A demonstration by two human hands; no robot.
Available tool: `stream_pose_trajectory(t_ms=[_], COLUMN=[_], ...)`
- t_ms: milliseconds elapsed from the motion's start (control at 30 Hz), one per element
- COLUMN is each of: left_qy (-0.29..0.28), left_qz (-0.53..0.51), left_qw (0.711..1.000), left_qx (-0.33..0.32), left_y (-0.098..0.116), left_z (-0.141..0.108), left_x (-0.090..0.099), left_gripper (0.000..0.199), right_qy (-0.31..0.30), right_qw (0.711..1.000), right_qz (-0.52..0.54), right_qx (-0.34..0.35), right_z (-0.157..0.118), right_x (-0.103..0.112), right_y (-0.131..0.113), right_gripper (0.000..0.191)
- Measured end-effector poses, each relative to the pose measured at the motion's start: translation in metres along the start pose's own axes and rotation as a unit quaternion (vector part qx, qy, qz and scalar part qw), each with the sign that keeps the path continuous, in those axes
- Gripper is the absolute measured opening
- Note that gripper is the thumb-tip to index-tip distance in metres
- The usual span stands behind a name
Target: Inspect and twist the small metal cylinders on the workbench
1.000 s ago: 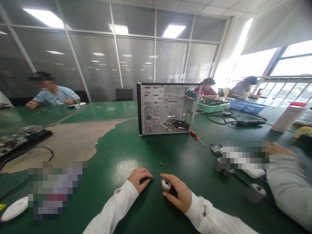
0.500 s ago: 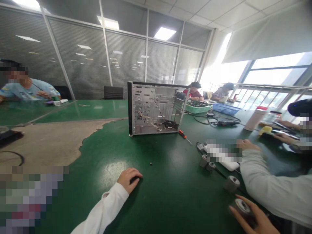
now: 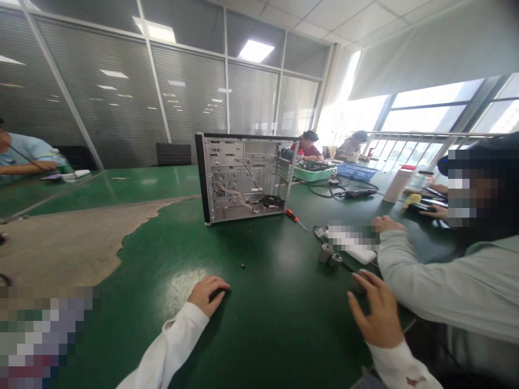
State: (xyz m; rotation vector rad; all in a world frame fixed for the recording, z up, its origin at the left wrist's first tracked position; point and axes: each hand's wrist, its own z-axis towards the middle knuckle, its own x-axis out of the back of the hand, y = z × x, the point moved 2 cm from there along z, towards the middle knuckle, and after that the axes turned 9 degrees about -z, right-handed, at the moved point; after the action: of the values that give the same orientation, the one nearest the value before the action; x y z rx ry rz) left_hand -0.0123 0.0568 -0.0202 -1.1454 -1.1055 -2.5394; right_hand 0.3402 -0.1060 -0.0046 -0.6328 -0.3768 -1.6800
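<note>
On the left of the green table rests my left hand (image 3: pixel 207 295), fingers curved and the thumb apart, with a dark gap under the palm. A tiny dark piece (image 3: pixel 243 265) lies just beyond it. My right hand (image 3: pixel 378 310) is lowered at the right, its thumb and fingers spread, over the place where grey metal cylinders stand. Whatever lies beneath its palm is hidden. Two cylinders, one behind (image 3: pixel 325 253) and one in front (image 3: pixel 335 260), stand left of its fingertips. At the back, an open computer case (image 3: pixel 247 181) stands upright, with loose cables inside. An orange-handled screwdriver (image 3: pixel 292 216) lies beside it.
A white power strip (image 3: pixel 354 247) lies near a co-worker's sleeve (image 3: pixel 430 270) at the right. Farther back are a green basket (image 3: pixel 314 174), a blue basket (image 3: pixel 357 172) and a pale bottle (image 3: pixel 399 185). A bare, torn patch (image 3: pixel 81 237) marks the table's left.
My right hand has moved forward and left from the nearest cylinder, which no longer shows. The view has turned slightly right. My left hand keeps its pose.
</note>
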Motion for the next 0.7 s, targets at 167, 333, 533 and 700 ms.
stream_pose_trajectory(t_ms=[167, 333, 533, 700], left_qy=[-0.010, -0.029, -0.029, -0.021], left_qz=[0.003, 0.003, 0.010, 0.009], left_qw=[1.000, 1.000, 0.999, 1.000], left_qx=[0.002, -0.005, -0.014, -0.014], left_y=[0.000, -0.001, -0.001, 0.001], left_z=[0.000, 0.000, -0.001, -0.001], left_x=[0.002, 0.002, 0.001, 0.001], left_gripper=[0.019, 0.019, 0.019, 0.019], right_qy=[-0.235, -0.282, -0.250, -0.230], right_qw=[0.944, 0.913, 0.913, 0.904], right_qz=[0.148, 0.151, 0.163, 0.181], right_qx=[0.176, 0.254, 0.279, 0.312], right_z=[0.011, 0.027, 0.046, 0.035], right_x=[-0.024, -0.056, -0.096, -0.087], right_y=[-0.103, -0.180, -0.207, -0.181], right_gripper=[0.045, 0.049, 0.028, 0.025])
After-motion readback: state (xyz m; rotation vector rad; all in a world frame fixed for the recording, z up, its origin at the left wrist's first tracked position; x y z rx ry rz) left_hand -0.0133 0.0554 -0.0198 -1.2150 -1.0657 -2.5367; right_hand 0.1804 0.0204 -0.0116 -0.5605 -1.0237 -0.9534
